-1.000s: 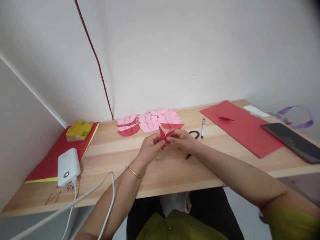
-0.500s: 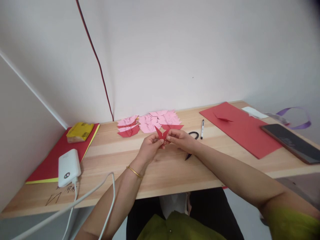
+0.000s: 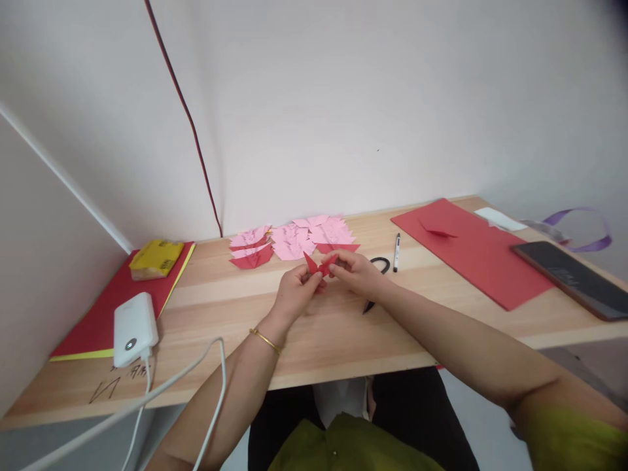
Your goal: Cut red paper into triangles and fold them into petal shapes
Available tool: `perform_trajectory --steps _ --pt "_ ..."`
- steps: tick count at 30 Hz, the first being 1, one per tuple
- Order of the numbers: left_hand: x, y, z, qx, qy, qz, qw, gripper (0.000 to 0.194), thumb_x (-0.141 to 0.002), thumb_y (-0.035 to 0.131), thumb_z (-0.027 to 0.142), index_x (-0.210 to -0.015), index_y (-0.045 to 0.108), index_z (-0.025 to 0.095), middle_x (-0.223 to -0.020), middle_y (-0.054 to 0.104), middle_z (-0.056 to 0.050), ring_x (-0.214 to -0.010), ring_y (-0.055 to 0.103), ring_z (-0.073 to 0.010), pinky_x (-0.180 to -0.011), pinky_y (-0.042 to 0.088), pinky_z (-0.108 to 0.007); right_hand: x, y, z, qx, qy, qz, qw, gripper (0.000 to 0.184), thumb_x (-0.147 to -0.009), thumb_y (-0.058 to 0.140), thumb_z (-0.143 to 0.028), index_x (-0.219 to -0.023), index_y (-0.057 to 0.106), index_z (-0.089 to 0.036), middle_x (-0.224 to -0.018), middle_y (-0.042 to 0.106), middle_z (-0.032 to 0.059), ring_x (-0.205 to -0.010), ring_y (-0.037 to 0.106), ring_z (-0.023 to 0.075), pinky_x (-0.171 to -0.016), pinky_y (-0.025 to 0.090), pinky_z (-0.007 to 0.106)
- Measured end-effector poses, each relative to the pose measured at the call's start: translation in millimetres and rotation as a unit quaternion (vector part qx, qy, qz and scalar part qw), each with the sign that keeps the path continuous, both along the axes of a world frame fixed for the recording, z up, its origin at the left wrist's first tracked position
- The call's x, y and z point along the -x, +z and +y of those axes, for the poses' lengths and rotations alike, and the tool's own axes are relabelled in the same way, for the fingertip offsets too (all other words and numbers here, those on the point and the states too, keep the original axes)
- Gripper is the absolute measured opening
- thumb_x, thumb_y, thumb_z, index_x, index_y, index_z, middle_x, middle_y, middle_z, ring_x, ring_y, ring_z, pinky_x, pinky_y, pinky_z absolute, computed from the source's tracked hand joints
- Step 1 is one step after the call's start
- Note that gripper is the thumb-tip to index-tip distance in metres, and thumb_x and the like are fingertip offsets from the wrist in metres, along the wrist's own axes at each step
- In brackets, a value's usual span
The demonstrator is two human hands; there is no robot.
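Both my hands meet over the middle of the wooden table, pinching a small folded red paper piece. My left hand, with a gold bangle at its wrist, grips the piece's left side. My right hand grips its right side with fingertips pressed together. Two pointed red tips stick up between the fingers. Just behind my hands lies a spread of folded pink and red paper pieces.
Black scissors and a pen lie right of my hands. A red paper sheet, a dark tablet and purple ribbon sit at the right. At the left are a white power bank with cables, a yellow pack and a red folder.
The red piece has been turned slightly between my fingers, its tips now pointing more to the left. My hands stay in nearly the same spot.
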State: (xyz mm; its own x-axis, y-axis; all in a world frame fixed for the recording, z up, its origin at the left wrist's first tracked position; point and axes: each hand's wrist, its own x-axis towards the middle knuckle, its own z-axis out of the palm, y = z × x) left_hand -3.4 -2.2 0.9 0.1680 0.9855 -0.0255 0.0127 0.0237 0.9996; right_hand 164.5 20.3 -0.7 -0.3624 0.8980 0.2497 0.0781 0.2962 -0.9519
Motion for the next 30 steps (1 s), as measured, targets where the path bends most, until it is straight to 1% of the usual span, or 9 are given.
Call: perform_trajectory --steps 3,7,10,12,16,19,21,25,30 --pt "-1 -1.6 0 0.02 0.009 -0.021 1.0 0.02 -0.072 0.065 0.033 -0.08 0.063 0.014 -0.064 0.064 -0.002 -0.059 0.06 -0.0129 -0.06 0.049 -0.026 1 -7.1 1 -0.009 -0.007 -0.004 1.0 0.024 -0.078 0.057 -0.025 -0.101 0.055 -0.018 -0.082 0.061 0.0024 -0.072 0.058 0.0142 -0.067 0.048 0.029" --pt "-3 -5.4 0 0.024 0.029 -0.033 0.999 0.018 -0.07 0.067 0.032 -0.076 0.062 0.015 -0.064 0.065 -0.001 -0.059 0.06 -0.0129 -0.059 0.05 -0.026 4 -11.7 -2 -0.009 -0.021 0.002 1.0 0.029 -0.076 0.061 -0.024 -0.103 0.051 -0.02 -0.087 0.06 0.0032 -0.073 0.059 0.0147 -0.067 0.049 0.03" --pt "-5 -6.5 0 0.023 0.035 -0.04 0.998 0.019 -0.069 0.068 0.032 -0.076 0.062 0.015 -0.066 0.065 0.0 -0.058 0.06 -0.012 -0.059 0.05 -0.025 7 -11.2 -4 0.001 -0.016 0.012 1.0 0.034 -0.075 0.064 -0.028 -0.105 0.048 -0.021 -0.082 0.059 0.002 -0.071 0.059 0.0151 -0.065 0.049 0.029" --pt "-5 -5.4 0 0.04 0.041 -0.057 0.997 0.02 -0.069 0.069 0.032 -0.077 0.063 0.015 -0.066 0.065 -0.001 -0.057 0.06 -0.0118 -0.059 0.05 -0.025 8 -10.6 -5 -0.01 -0.032 0.01 0.999 0.034 -0.075 0.064 -0.028 -0.104 0.047 -0.021 -0.077 0.058 0.0004 -0.068 0.058 0.0147 -0.063 0.049 0.029" --pt "-7 -0.5 -3 0.074 0.05 -0.091 0.992 0.022 -0.066 0.07 0.029 -0.079 0.063 0.013 -0.063 0.065 -0.001 -0.053 0.06 -0.012 -0.057 0.05 -0.026 9 -6.3 -6 -0.08 -0.075 -0.015 0.994 0.02 -0.076 0.06 -0.025 -0.094 0.053 -0.02 -0.076 0.058 0.0012 -0.067 0.056 0.0146 -0.064 0.047 0.03" --pt "-8 1.1 -4 0.096 0.047 -0.117 0.987 0.021 -0.065 0.07 0.027 -0.078 0.063 0.012 -0.063 0.065 -0.002 -0.052 0.06 -0.0119 -0.056 0.049 -0.025 7 -0.6 -9 -0.154 -0.071 -0.062 0.984 0.004 -0.077 0.057 -0.022 -0.081 0.058 -0.02 -0.08 0.062 0.0037 -0.074 0.057 0.0167 -0.068 0.047 0.031" --pt "-8 0.6 -3 0.108 0.046 -0.134 0.984 0.019 -0.064 0.069 0.025 -0.076 0.063 0.012 -0.064 0.065 -0.002 -0.052 0.06 -0.0118 -0.055 0.049 -0.025 6 2.2 -10 -0.198 -0.051 -0.083 0.975 0.007 -0.078 0.056 -0.02 -0.083 0.061 -0.021 -0.082 0.063 0.0044 -0.079 0.058 0.0179 -0.072 0.047 0.033" --pt "-3 1.2 -1 0.117 0.033 -0.168 0.978 0.02 -0.063 0.071 0.024 -0.078 0.065 0.013 -0.065 0.066 -0.002 -0.053 0.06 -0.0115 -0.057 0.049 -0.025 4 2.6 -9 -0.251 -0.028 -0.112 0.961 0.02 -0.081 0.056 -0.022 -0.099 0.063 -0.024 -0.096 0.062 0.0073 -0.093 0.058 0.0209 -0.084 0.047 0.038" --pt "3 7.2 -1 0.133 -0.021 -0.198 0.971 0.025 -0.063 0.072 0.028 -0.082 0.064 0.013 -0.075 0.069 -0.005 -0.061 0.064 -0.0151 -0.062 0.051 -0.029 1 1.4 -7 -0.272 -0.036 -0.11 0.955 0.024 -0.084 0.052 -0.023 -0.105 0.064 -0.025 -0.1 0.059 0.009 -0.094 0.057 0.0217 -0.082 0.049 0.039"
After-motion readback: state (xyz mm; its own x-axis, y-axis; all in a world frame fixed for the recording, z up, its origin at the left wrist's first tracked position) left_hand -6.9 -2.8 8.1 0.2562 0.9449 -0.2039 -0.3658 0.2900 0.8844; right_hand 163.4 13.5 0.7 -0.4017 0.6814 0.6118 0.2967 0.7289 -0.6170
